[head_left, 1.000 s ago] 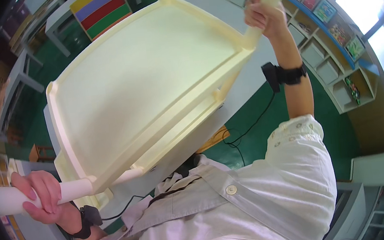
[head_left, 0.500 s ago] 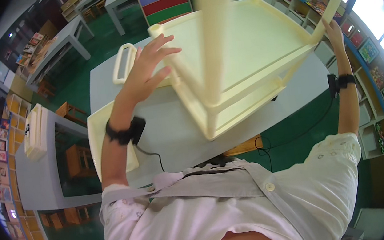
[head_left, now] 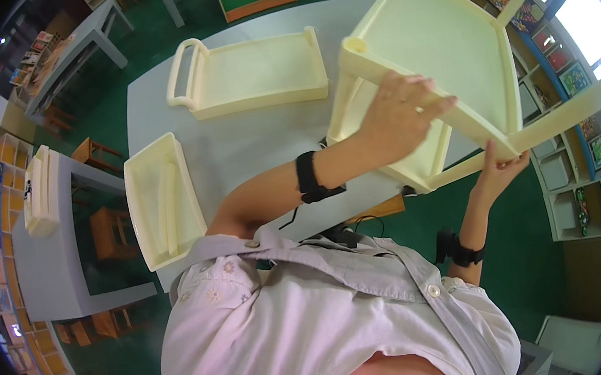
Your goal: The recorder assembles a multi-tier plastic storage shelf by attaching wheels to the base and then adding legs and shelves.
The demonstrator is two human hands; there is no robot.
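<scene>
A cream plastic cart frame (head_left: 439,38) stands tilted-looking at the right of the table, with an upper tray, a lower tray (head_left: 426,154) beneath and posts rising from its corners. My right hand (head_left: 496,176) grips the near corner of the upper tray, at the foot of a post (head_left: 577,111). Across the near-left side of that tray reaches my left hand (head_left: 396,117), its fingers stretched over the rim. Whether its palm touches the rim I cannot tell. Black bands are on both my wrists.
On the grey table (head_left: 244,149) lie a cream tray with a loop handle (head_left: 257,70) and a shallow cream bin (head_left: 161,203) holding a long piece. A second grey table (head_left: 50,268) stands left, with wooden stools by it. Shelves (head_left: 577,204) line the right; a cable hangs near me.
The cart has turned and shifted right, uncovering the handled tray. My left hand has crossed rightward to the tray's side. My right hand has moved from the far-right post to the near corner.
</scene>
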